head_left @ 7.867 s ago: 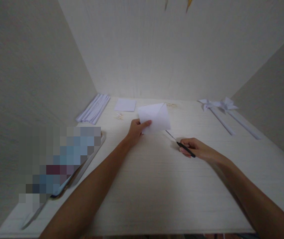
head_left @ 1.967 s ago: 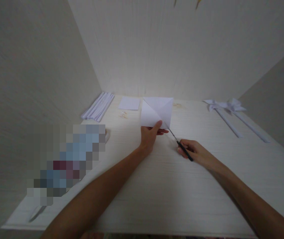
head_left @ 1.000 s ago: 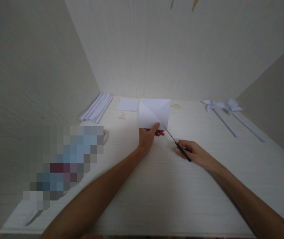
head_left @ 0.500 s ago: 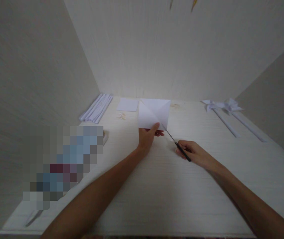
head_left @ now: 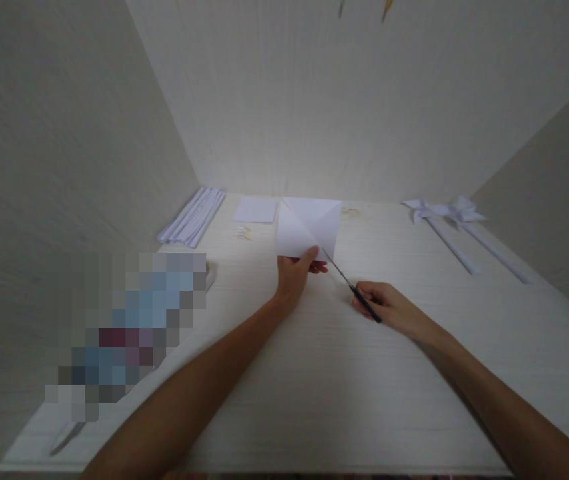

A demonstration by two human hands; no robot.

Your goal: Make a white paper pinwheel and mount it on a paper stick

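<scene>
Partner: What's just changed on your side?

Me: Barely anything in the last half second. The bigger change is since the earliest view: the scissors (head_left: pixel 355 292) sat clear of the white sheet (head_left: pixel 307 223) then, and now their blades overlap its near edge, close to its right corner. I'd judge cutting is in hand, though I can't make out a slit or the blades' opening.

Partner: And the hands?

Me: I see the left hand (head_left: pixel 292 275) pinching the sheet, thumb on top, fingers beneath; earlier it gripped nearer the sheet's left side. The right hand (head_left: pixel 379 300) is closed round the black scissor handles.

Partner: Where's the sheet?

Me: Held near the middle of the tabletop (head_left: pixel 284 387)'s far edge, its creases now facing me squarely rather than tilted. The second sheet (head_left: pixel 255 209) lies left of it along that edge, unmoved.
</scene>
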